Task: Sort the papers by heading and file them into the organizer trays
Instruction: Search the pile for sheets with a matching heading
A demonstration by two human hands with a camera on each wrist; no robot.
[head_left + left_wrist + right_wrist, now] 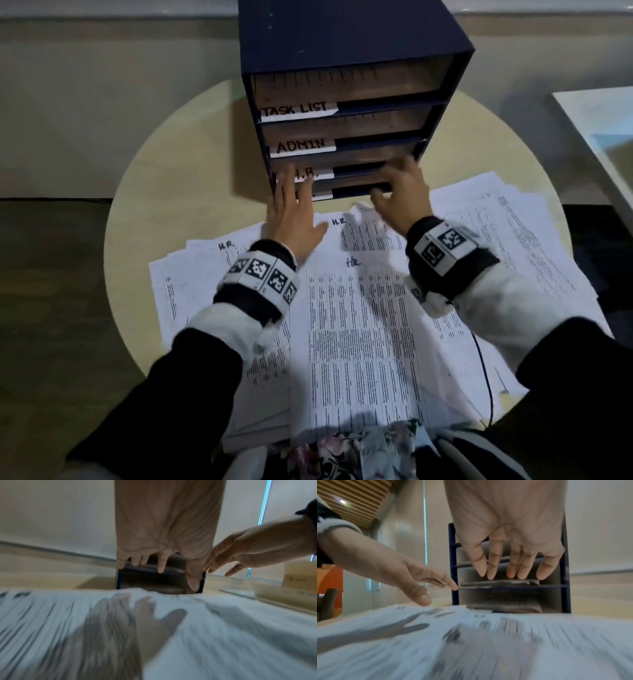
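Note:
A dark blue organizer (342,41) stands at the back of the round table (171,178), with trays labelled TASK LIST (298,110), ADMIN (301,146) and H.R. (308,173); my hands hide the lowest label. My left hand (301,205) reaches with straight fingers to the left front of the H.R. tray and holds nothing. My right hand (394,181) stretches flat toward the right front of the lower trays, also empty. In the right wrist view its fingers (510,568) point at a tray holding sheets (501,582). Printed papers (359,325), some headed H.R., cover the table in front.
A white surface (603,137) juts in at the right. A black cable (486,377) runs over the papers at the lower right. Floral fabric (359,452) lies at the near table edge. Bare tabletop shows on both sides of the organizer.

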